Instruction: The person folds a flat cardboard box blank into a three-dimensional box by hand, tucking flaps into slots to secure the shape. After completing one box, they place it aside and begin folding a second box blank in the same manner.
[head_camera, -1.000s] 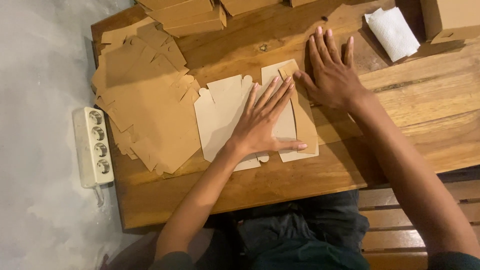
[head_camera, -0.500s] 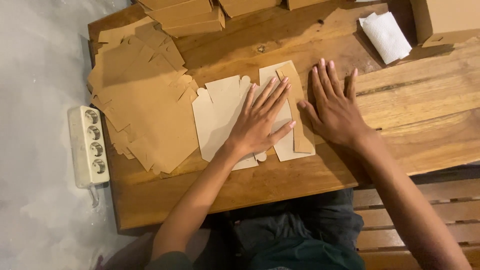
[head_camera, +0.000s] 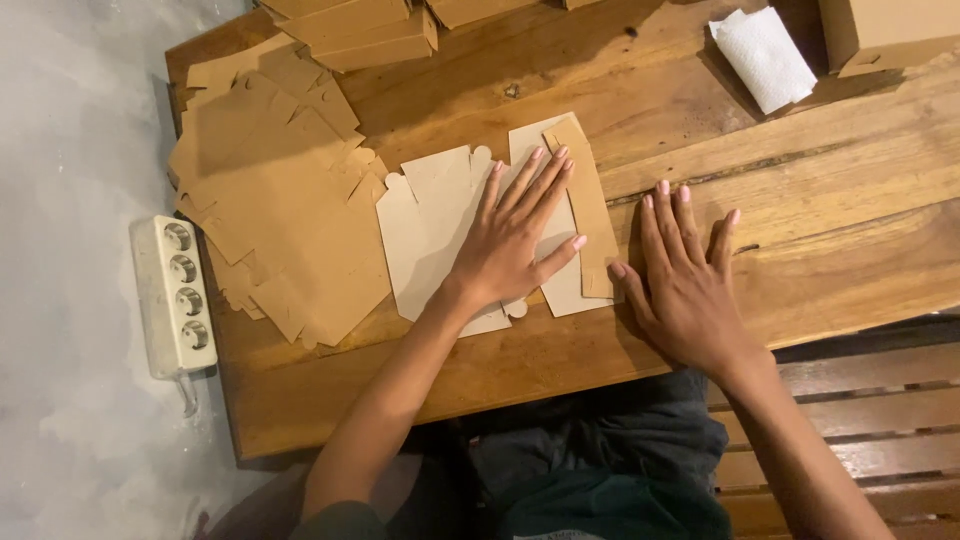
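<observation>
- Flat cardboard box blank (head_camera: 440, 235), pale on its upper face, lies unfolded near the middle of the wooden table (head_camera: 860, 240), close to the front edge.
- Its right-hand flap (head_camera: 585, 200) is folded over, showing the browner side.
- The left hand (head_camera: 510, 245) lies spread and flat on the blank, palm down, fingers pointing away from the person and reaching towards the folded flap; it presses rather than grips.
- The right hand (head_camera: 685, 285) rests flat on the bare wood just beside the blank's right edge, fingers splayed, holding nothing; its thumb lies right at the edge of the flap.
- A loose heap of brown cardboard blanks (head_camera: 270, 200) lies to the left, its edge just beside the pale blank.
- Folded brown boxes (head_camera: 350, 25) sit at the far edge of the table.
- A white folded cloth or paper towel (head_camera: 765, 55) lies at the far right, beside another brown box (head_camera: 890, 30).
- A white power strip (head_camera: 175, 295) lies on the grey floor, left of the table.
</observation>
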